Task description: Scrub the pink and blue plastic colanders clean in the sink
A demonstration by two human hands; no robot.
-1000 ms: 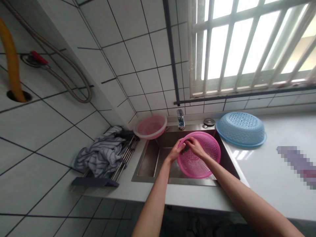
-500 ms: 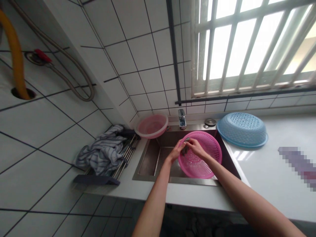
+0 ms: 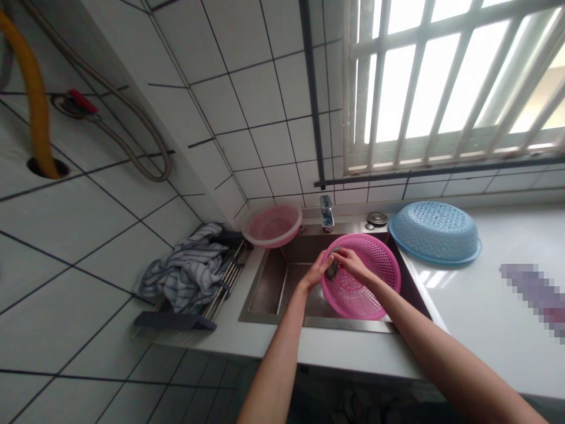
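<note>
A pink plastic colander [image 3: 361, 294] rests tilted in the steel sink [image 3: 265, 288], its open side facing me. At its left rim, my left hand [image 3: 316, 273] is closed on the edge. Close beside it, my right hand [image 3: 352, 263] pinches a small grey-green scrubbing cloth [image 3: 332, 269] against the same rim. The cloth hangs down inside the colander between my hands. Whether it is a cloth or a soft pad is hard to make out. My fingertips are partly hidden by the rim and the cloth.
Behind the sink stands a faucet [image 3: 326, 213], with a drain plug [image 3: 376, 219] to its right. A pink basin [image 3: 272, 227] sits at the back left corner. An upturned blue basket [image 3: 435, 232] lies on the right counter. Striped cloth [image 3: 183, 271] covers a rack [image 3: 229, 274] at left.
Both hands stay at the colander's left rim. The cloth between them has shifted slightly, and the colander has tipped a little to the right.
</note>
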